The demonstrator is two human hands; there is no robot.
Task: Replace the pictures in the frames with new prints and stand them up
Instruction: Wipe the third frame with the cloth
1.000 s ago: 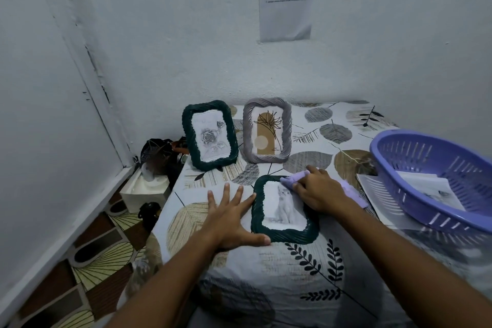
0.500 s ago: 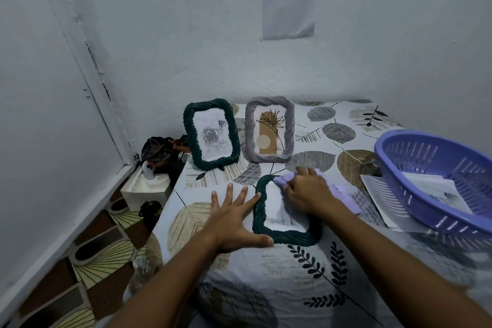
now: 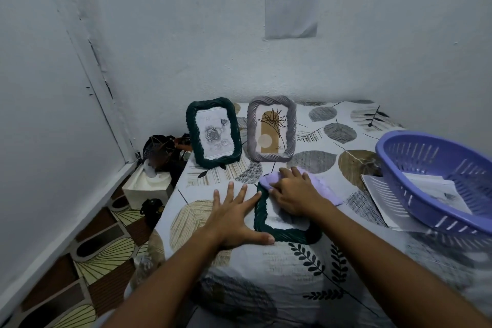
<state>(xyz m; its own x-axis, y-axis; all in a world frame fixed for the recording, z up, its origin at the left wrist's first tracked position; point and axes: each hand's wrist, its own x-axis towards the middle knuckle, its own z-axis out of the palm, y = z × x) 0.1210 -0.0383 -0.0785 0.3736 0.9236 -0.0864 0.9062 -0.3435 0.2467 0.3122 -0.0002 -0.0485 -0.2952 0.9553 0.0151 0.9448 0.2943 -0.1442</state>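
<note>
Head view. Left hand (image 3: pixel 234 217) spread flat on the tabletop (image 3: pixel 314 269), fingers straight and fanned toward 12 o'clock, thumb stretched toward 3 o'clock along the near edge of the lying green frame (image 3: pixel 283 231), index finger touching its left edge; grasping nothing. Right hand (image 3: pixel 295 194) laid over the lilac cloth (image 3: pixel 323 188), fingers bent down onto it, pressing it against the glass at the frame's far end; cloth trailing toward 3 o'clock from the hand. Frame flat, face up, just at 3 o'clock of the left hand and beneath the right: dark green rope-twist border, pale picture mostly hidden. At 12 o'clock, upright: green frame with rose drawing (image 3: pixel 214 132), and beside it a grey frame with plant print (image 3: pixel 272 129). At 3 o'clock, purple basket (image 3: pixel 415 181) with papers inside.
</note>
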